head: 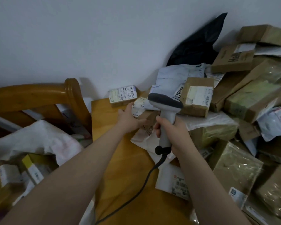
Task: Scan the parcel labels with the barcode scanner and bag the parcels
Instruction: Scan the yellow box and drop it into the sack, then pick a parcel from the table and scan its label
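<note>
Head view, centre of frame: left hand cups the near end of a small parcel, fingers curled up round its labelled end. Right hand is wrapped tight on the grip of the barcode scanner, whose head hangs just above the parcel. Parcel sits at the far edge of the counter, against the foot of a parcel pile filling the right of frame. Looks: brown cardboard box, white label wrapped over one corner; print too blurred to read. Handling, as judged: light, stiff-walled, one-hand work; cardboard gives fair friction, the glossy label less. Best held by the bare short sides, label left uncovered and facing the scanner. White sack, lower left, lies open with boxes inside: the likely bagging spot.
</note>
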